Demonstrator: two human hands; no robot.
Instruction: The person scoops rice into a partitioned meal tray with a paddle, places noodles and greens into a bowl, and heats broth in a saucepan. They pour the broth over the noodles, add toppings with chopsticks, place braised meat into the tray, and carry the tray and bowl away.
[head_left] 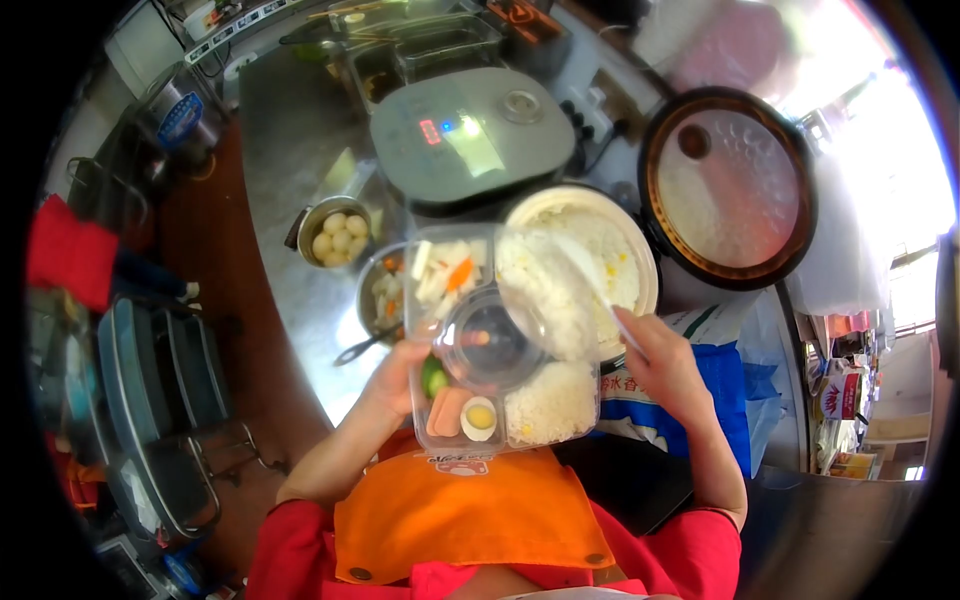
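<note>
My left hand (393, 385) grips the left side of a clear plastic lunch box (490, 345) with several compartments. White vegetable pieces with carrot fill the upper left one, and white rice (550, 405) lies in the lower right. A halved boiled egg (479, 418), pink sausage pieces (447, 411) and green vegetable (434, 377) sit in the lower left. The round middle well holds nothing. My right hand (665, 368) is closed on the handle of a pale rice paddle (588, 268), blurred, over the upper right compartment, where rice shows. Behind it stands an open pot of rice (648, 255).
A grey cooker with a lit display (470, 135) stands at the back. Left of the box are a pot of white balls (340, 238) and a bowl of vegetables (383, 295) with a dark handle. A round lid (735, 185) leans at right, above a blue-and-white bag (720, 400).
</note>
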